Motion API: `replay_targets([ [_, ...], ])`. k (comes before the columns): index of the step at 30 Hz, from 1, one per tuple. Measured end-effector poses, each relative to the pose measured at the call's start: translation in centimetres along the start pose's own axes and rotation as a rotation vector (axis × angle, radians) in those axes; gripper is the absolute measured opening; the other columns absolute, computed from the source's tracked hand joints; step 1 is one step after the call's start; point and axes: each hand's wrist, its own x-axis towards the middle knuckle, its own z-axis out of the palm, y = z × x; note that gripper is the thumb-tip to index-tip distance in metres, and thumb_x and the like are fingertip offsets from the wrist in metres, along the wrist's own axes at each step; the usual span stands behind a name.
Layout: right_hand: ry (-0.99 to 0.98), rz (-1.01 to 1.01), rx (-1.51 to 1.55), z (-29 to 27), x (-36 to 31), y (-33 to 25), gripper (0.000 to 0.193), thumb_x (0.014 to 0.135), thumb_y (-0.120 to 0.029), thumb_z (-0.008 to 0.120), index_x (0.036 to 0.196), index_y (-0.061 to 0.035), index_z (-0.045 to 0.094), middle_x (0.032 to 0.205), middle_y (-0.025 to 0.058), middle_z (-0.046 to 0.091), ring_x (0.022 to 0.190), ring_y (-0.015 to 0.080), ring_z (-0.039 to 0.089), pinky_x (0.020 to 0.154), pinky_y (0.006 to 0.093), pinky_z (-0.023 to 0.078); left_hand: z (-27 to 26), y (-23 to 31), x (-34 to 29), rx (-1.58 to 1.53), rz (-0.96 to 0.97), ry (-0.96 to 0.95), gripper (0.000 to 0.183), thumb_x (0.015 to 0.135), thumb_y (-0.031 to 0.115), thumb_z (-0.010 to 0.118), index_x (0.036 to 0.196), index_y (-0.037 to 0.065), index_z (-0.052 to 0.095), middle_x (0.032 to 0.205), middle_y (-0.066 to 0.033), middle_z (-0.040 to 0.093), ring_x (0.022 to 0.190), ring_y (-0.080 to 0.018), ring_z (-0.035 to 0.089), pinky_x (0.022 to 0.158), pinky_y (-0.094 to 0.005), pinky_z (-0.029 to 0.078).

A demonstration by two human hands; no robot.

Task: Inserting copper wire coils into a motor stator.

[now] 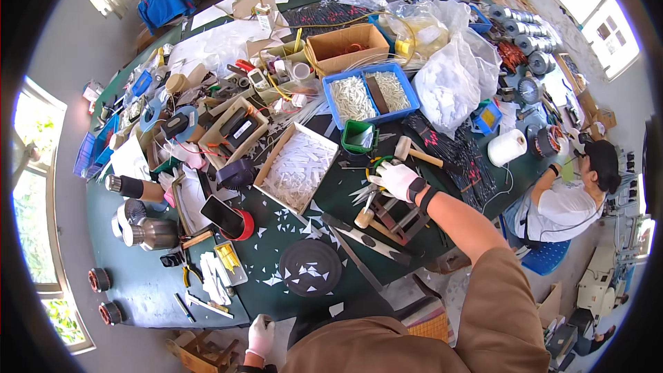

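Right of the frame's centre, scissors (362,193) lie just lower left of the nearer right hand (398,181), blades slanting lower left; whether its fingers, or the distant left hand's (261,337), grasp anything, I cannot tell.

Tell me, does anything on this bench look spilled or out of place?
Yes: small white triangular scraps lie strewn across the dark green tabletop and round black disc, looking haphazard, while white strips sit gathered in a shallow cardboard box.
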Motion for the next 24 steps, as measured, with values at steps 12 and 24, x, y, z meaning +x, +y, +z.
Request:
replay_targets([
  [12, -0.124, -0.095, 0.149, -1.2, 1.8, 0.2, 0.027, 0.087, -0.029, 0.071, 0.107, -0.0112, 0.068, 0.087, 0.0134, 0.069, 0.086, 0.0339, 0.070, 0.072, 0.0478, 0.057, 0.6, 2.6, -2.6, -0.057, -0.035, 0.103, 0.016, 0.092, 0.014, 0.064, 0.101, 0.000, 0.066, 0.094, -0.0212, 0.071, 0.090, -0.0383, 0.070, 0.081, -0.0437, 0.055],
  [24, 0.087, 0.246, 0.617, -11.7, 2.3, -28.0, 0.030, 0.088, -0.027, 0.067, 0.111, -0.0083, 0.061, 0.083, 0.0175, 0.070, 0.075, 0.0421, 0.070, 0.068, 0.0518, 0.057, 0.1, 6.8, 2.8, -0.460, 0.241, -0.060, 0.048, 0.107, 0.038, 0.058, 0.134, -0.001, 0.058, 0.120, -0.0144, 0.069, 0.111, -0.0264, 0.068, 0.096, -0.0379, 0.053],
])
